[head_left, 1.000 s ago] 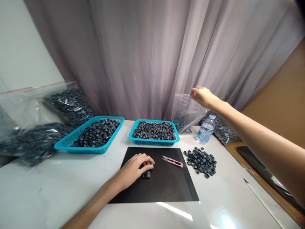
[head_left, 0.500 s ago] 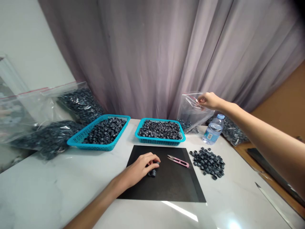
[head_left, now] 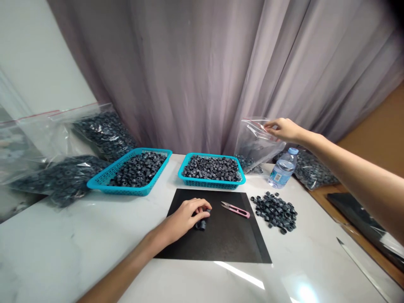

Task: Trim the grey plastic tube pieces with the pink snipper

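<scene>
My left hand (head_left: 189, 213) rests over the black mat (head_left: 227, 246), thumb and fingers closed on a small dark grey plastic ring (head_left: 208, 211). A few more such rings (head_left: 201, 225) lie under that hand, partly hidden by it. To the right on the mat lie pink thread snips (head_left: 236, 209), blades pointing left. My right hand (head_left: 281, 128) is at the mouth of an upright clear zip bag (head_left: 252, 143); its fingers are stretched out over the opening, and nothing shows in them. Some dark rings sit in the bottom of that bag.
Two blue baskets (head_left: 118, 191), (head_left: 211, 184) full of dark rings stand behind the mat. A loose ring pile (head_left: 276, 212) lies at the right, near a water bottle (head_left: 283, 168). Filled bags (head_left: 104, 130) lean at the left; another filled bag (head_left: 315, 170) lies behind the bottle.
My right hand's fingers have gone from curled to more stretched out at the bag's mouth. The left hand keeps its hold on the ring. The view has tilted slightly.
</scene>
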Tool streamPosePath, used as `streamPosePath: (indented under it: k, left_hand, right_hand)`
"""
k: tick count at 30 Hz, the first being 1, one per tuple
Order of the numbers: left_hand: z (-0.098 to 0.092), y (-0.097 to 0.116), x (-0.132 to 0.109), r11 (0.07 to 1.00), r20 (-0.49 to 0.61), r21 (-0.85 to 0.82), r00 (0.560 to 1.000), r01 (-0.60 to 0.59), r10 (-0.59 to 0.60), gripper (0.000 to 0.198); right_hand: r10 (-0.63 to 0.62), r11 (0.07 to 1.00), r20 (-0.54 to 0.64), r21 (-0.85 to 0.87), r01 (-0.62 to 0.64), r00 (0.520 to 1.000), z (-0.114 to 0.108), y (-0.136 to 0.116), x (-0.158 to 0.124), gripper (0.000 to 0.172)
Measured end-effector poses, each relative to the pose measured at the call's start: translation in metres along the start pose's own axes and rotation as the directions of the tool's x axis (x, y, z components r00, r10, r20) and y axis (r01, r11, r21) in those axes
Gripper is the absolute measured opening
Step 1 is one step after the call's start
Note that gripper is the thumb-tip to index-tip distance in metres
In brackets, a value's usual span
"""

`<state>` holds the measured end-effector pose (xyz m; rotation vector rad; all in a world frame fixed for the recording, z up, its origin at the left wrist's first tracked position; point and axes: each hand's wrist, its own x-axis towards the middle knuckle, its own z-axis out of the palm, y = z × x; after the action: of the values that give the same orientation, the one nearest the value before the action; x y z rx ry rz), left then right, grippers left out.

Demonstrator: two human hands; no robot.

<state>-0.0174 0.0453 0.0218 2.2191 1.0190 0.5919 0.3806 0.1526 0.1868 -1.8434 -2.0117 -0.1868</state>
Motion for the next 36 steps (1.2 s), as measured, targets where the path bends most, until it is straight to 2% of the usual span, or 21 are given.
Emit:
streamPosePath:
  k: [3, 5, 7, 8, 9, 10, 11, 13, 15, 18, 21, 23, 30, 34, 36]
  left_hand:
    - [0.000, 0.002, -0.001, 1.000, 0.000, 0.007, 1.000, -0.018, 0.018, 0.018]
    - [0.002, 0.006, -0.002, 1.000, -0.005, -0.012, 1.000, -0.024, 0.024, 0.017]
    - [0.004, 0.011, -0.003, 0.998, -0.020, -0.061, 1.000, -0.019, 0.018, 0.017]
    - [0.006, 0.013, -0.003, 0.996, -0.036, -0.093, 0.999, -0.012, 0.008, 0.017]
    - [0.008, 0.014, -0.003, 0.992, -0.048, -0.125, 0.999, -0.005, -0.001, 0.016]
    - [0.010, 0.015, -0.003, 0.987, -0.065, -0.161, 0.998, 0.004, -0.014, 0.016]
    - [0.013, 0.014, -0.002, 0.980, -0.081, -0.201, 0.996, 0.008, -0.025, 0.016]
    - [0.018, 0.012, -0.001, 0.957, -0.105, -0.290, 0.994, 0.008, -0.041, 0.017]
    - [0.022, 0.009, 0.001, 0.921, -0.105, -0.390, 0.993, 0.004, -0.049, 0.019]
    - [0.027, 0.008, 0.003, 0.866, -0.083, -0.500, 0.995, 0.010, -0.060, 0.021]
    - [0.029, 0.008, 0.004, 0.854, -0.080, -0.520, 0.993, 0.032, -0.086, 0.023]
    - [0.029, 0.008, 0.004, 0.856, -0.074, -0.515, 0.994, 0.034, -0.084, 0.024]
    - [0.025, 0.009, 0.002, 0.888, 0.003, -0.457, 0.998, 0.061, -0.067, 0.032]
    - [0.021, 0.013, 0.004, 0.841, 0.083, -0.519, 0.988, 0.155, -0.130, 0.033]
    - [0.019, 0.013, 0.005, 0.824, 0.090, -0.539, 0.985, 0.174, -0.149, 0.036]
  right_hand:
    - [0.007, 0.999, -0.155, -0.040, -0.014, 0.988, -0.001, -0.004, -0.012, 0.021]
    - [0.003, 0.997, -0.354, -0.070, -0.029, 0.935, 0.003, -0.014, -0.027, 0.024]
    - [-0.018, 0.997, -0.558, -0.076, -0.029, 0.829, 0.017, -0.034, -0.053, 0.032]
    - [-0.049, 0.998, -0.688, -0.063, 0.008, 0.724, 0.027, -0.048, -0.069, 0.031]
    - [-0.087, 0.996, -0.767, -0.044, 0.083, 0.636, 0.041, -0.064, -0.089, 0.028]
    - [-0.123, 0.982, -0.785, -0.008, 0.189, 0.607, 0.056, -0.082, -0.110, 0.023]
    - [-0.159, 0.951, -0.748, 0.058, 0.302, 0.645, 0.073, -0.100, -0.132, 0.017]
    - [-0.215, 0.875, -0.597, 0.233, 0.423, 0.773, 0.108, -0.134, -0.175, 0.014]
    - [-0.281, 0.810, -0.420, 0.378, 0.448, 0.863, 0.139, -0.156, -0.207, 0.031]
    - [-0.301, 0.730, -0.228, 0.570, 0.377, 0.926, 0.170, -0.165, -0.225, 0.039]
    - [-0.257, 0.657, -0.151, 0.697, 0.287, 0.955, 0.181, -0.159, -0.220, 0.030]
    - [-0.237, 0.639, -0.160, 0.717, 0.278, 0.958, 0.182, -0.155, -0.216, 0.023]
    - [-0.185, 0.645, -0.189, 0.717, 0.265, 0.964, 0.178, -0.153, -0.217, 0.012]
    - [-0.179, 0.637, -0.193, 0.724, 0.263, 0.965, 0.174, -0.153, -0.219, 0.012]
    - [-0.160, 0.629, -0.196, 0.735, 0.253, 0.967, 0.171, -0.153, -0.219, 0.013]
